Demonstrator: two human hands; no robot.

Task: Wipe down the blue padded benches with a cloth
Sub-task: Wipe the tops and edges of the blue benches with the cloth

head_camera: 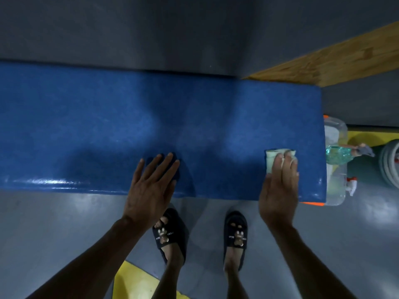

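Observation:
A blue padded bench runs across the view from the left edge to its right end. A small pale folded cloth lies on the bench top near that right end. My right hand lies flat on the cloth with straight fingers pressing it down. Further left, my left hand rests flat on the bench near its front edge, fingers spread, holding nothing.
A clear plastic tote with an orange rim stands off the bench's right end, holding spray bottles. A wooden plank lies behind at the right. A coiled hose is at far right. My slippered feet stand on the grey floor.

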